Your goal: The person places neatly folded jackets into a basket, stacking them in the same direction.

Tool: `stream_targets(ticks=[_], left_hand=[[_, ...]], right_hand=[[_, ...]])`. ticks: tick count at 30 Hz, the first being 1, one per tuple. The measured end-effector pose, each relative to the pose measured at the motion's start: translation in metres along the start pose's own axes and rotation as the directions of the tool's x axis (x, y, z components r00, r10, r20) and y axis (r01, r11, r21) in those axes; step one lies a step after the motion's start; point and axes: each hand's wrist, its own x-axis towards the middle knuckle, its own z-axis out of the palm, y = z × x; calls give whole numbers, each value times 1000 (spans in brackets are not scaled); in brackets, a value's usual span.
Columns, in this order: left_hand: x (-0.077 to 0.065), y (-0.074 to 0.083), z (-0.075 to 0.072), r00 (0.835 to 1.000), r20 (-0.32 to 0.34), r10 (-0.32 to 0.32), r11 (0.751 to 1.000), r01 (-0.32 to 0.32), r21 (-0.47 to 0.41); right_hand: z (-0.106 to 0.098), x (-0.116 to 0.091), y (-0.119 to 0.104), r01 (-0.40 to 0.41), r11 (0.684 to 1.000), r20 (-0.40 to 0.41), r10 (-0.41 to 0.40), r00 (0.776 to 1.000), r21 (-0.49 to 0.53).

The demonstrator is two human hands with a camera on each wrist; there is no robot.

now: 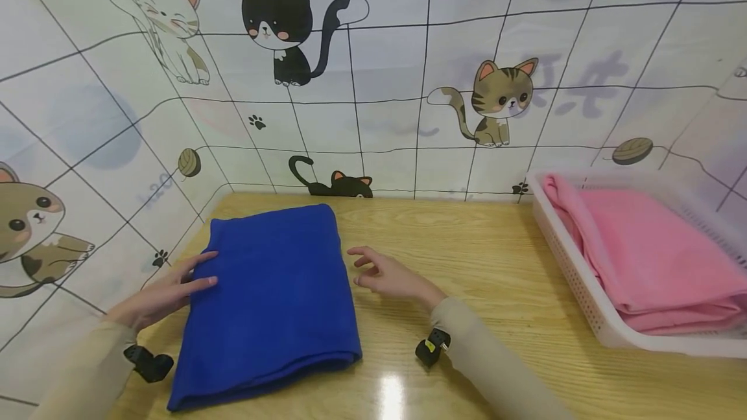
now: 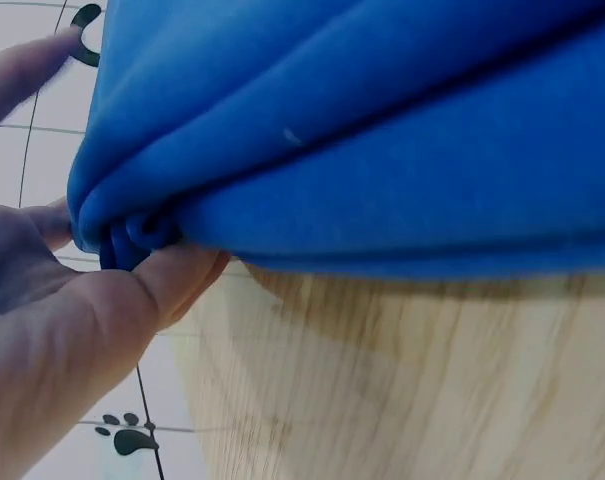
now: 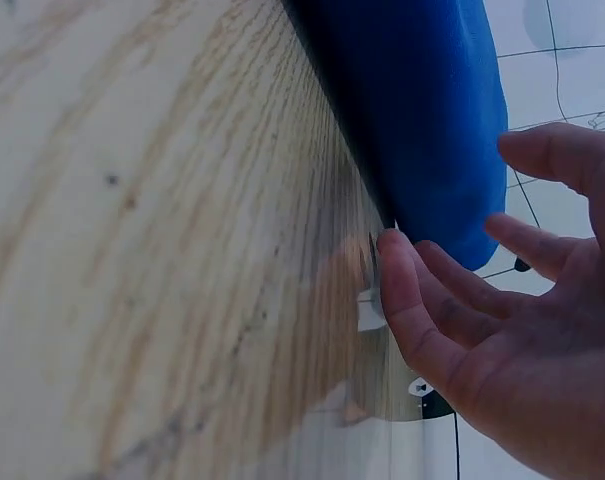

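A folded blue cloth (image 1: 271, 297) lies on the wooden table, its layers showing along the near edge. My left hand (image 1: 166, 293) holds its left edge, with thumb and a finger over the top. In the left wrist view, the left hand (image 2: 72, 310) has fingers tucked beneath the bunched edge of the cloth (image 2: 282, 150). Just right of the cloth hovers my right hand (image 1: 388, 274), fingers loosely bent and holding nothing. Its palm faces the cloth's side (image 3: 422, 120) in the right wrist view, where the right hand (image 3: 522, 350) has its fingers spread.
A white plastic basket (image 1: 569, 264) stands at the right with a folded pink cloth (image 1: 659, 245) in it. Behind and to the left rises a wall covering (image 1: 385, 70) printed with cats and grid lines. Light wood tabletop (image 1: 449, 238) extends between the blue cloth and the basket.
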Motion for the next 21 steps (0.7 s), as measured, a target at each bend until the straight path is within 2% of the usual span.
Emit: stream_targets(ticks=[5, 9, 16, 21], left_hand=[[3, 5, 7, 998, 56, 0, 1000, 1, -29], [7, 8, 13, 995, 97, 25, 999, -21, -37], [16, 7, 28, 979, 191, 75, 993, -57, -100], [25, 10, 39, 965, 233, 121, 984, -86, -156]], right_hand=[[-3, -1, 0, 16, 1000, -22, -16, 1000, 6], [-6, -1, 1, 37, 999, -24, -37, 999, 4], [-13, 2, 6, -5, 999, -17, 4, 1000, -53], [-20, 0, 5, -41, 999, -3, 41, 999, 22]])
